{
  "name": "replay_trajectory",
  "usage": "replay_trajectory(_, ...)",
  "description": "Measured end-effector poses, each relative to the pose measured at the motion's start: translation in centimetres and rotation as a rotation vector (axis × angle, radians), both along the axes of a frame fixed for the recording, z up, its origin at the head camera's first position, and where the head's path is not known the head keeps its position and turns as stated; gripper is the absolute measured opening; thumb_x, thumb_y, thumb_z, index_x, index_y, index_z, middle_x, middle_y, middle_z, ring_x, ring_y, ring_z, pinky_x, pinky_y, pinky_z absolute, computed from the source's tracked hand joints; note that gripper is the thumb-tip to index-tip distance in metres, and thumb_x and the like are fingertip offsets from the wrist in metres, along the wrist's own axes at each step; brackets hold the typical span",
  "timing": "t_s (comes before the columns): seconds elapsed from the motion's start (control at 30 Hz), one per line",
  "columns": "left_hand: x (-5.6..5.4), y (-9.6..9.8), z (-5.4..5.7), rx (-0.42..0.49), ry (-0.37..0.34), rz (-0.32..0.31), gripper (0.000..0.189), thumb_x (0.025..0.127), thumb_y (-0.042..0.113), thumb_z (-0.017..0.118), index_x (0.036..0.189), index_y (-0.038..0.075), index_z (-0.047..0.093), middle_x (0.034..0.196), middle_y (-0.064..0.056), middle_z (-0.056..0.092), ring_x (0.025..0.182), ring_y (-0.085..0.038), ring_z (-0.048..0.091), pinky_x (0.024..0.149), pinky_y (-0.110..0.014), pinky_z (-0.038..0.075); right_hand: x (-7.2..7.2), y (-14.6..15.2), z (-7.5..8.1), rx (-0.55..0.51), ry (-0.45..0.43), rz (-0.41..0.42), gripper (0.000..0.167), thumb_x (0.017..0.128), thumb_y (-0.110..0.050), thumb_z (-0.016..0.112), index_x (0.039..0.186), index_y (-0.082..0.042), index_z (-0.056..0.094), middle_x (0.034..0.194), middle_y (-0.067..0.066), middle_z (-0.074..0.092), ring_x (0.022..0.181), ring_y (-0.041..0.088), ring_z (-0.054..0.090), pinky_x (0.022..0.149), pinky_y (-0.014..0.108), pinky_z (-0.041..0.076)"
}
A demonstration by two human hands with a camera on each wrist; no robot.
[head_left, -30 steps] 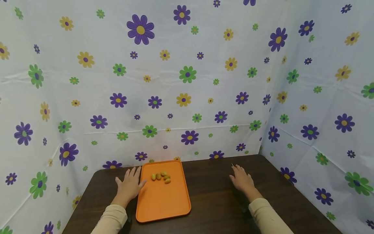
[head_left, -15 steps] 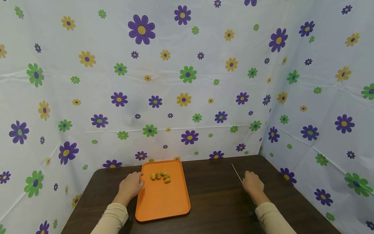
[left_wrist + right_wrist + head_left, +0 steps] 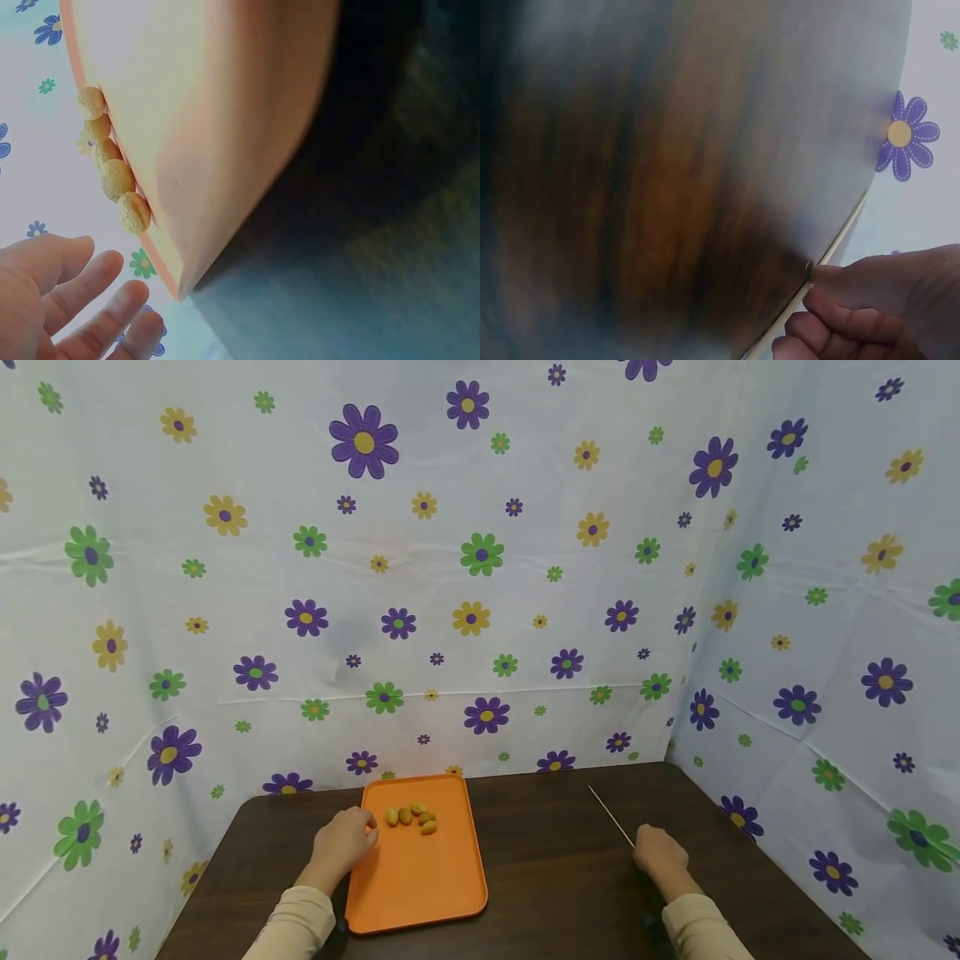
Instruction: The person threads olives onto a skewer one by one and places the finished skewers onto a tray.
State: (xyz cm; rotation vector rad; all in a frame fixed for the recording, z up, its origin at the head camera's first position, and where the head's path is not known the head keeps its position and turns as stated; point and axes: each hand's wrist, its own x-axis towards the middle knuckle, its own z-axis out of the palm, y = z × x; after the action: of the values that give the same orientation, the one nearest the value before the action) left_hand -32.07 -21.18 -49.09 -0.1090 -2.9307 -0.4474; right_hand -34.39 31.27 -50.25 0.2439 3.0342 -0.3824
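Note:
Several small oval yellow-brown fruits (image 3: 405, 816) lie grouped in the upper half of an orange tray (image 3: 420, 881); their skin looks wrinkled in the left wrist view, but the kind is unclear. At the tray's left rim is my left hand (image 3: 339, 845), its fingers loosely bent and holding nothing, near the fruits. Away to the right, my right hand (image 3: 662, 857) grips a thin wooden skewer (image 3: 611, 816) between thumb and curled fingers. The skewer's long end slants away to the upper left in the head view; the palm hides part of the rest.
Both hands and the tray are over a dark brown wooden table (image 3: 543, 852). A white cloth (image 3: 420, 552) printed with purple, green and yellow flowers hangs behind the table and on both sides.
My right hand has curled round the skewer and drawn back to the right and nearer. The left hand's spread fingers have relaxed and it has shifted slightly over the tray's rim.

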Motion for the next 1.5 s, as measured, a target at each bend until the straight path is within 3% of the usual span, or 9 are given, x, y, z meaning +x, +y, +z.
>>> replay_trajectory(0.3, 0.3, 0.1, -0.4, 0.027, -0.019, 0.003, 0.012, 0.092, 0.02, 0.072, 0.098, 0.009, 0.073, 0.087, -0.004, 0.066, 0.071, -0.018, 0.057, 0.064, -0.042, 0.056, 0.0, -0.6, 0.1, 0.017, -0.009, 0.029, 0.004, 0.096, 0.002, 0.059, 0.098, 0.004, 0.06, 0.086, 0.017, 0.063, 0.076, 0.032, 0.061, 0.062, 0.05, 0.051)
replay_trajectory(0.53, 0.4, 0.3, -0.3, 0.074, -0.07, 0.024, 0.014, 0.094, 0.021, 0.071, 0.102, 0.009, 0.072, 0.077, 0.001, 0.061, 0.062, -0.016, 0.052, 0.055, -0.033, 0.049, -0.1, -2.2, 1.0, -0.018, 0.068, 0.052, 0.01, 0.096, 0.002, 0.056, 0.087, -0.001, 0.06, 0.077, 0.013, 0.061, 0.069, 0.03, 0.061, 0.056, 0.049, 0.05)
replay_trajectory(0.9, 0.4, 1.2, 0.1, 0.06, -0.027, -0.005, 0.009, 0.093, 0.018, 0.072, 0.097, 0.011, 0.072, 0.076, 0.002, 0.061, 0.061, -0.016, 0.05, 0.053, -0.033, 0.046, -0.8, -4.5, 1.3, -0.05, 0.088, 0.085, 0.016, 0.097, 0.001, 0.053, 0.083, -0.004, 0.06, 0.074, 0.009, 0.061, 0.067, 0.028, 0.06, 0.056, 0.048, 0.05)
replay_trajectory(1.5, -0.2, 1.9, 1.0, 0.051, -0.077, 0.011, 0.014, 0.093, 0.019, 0.073, 0.105, 0.011, 0.074, 0.081, 0.001, 0.065, 0.065, -0.017, 0.053, 0.058, -0.036, 0.048, -1.0, -6.5, 1.4, -0.059, 0.13, 0.145, 0.016, 0.097, 0.0, 0.054, 0.083, -0.005, 0.059, 0.073, 0.008, 0.06, 0.066, 0.027, 0.061, 0.054, 0.047, 0.05)
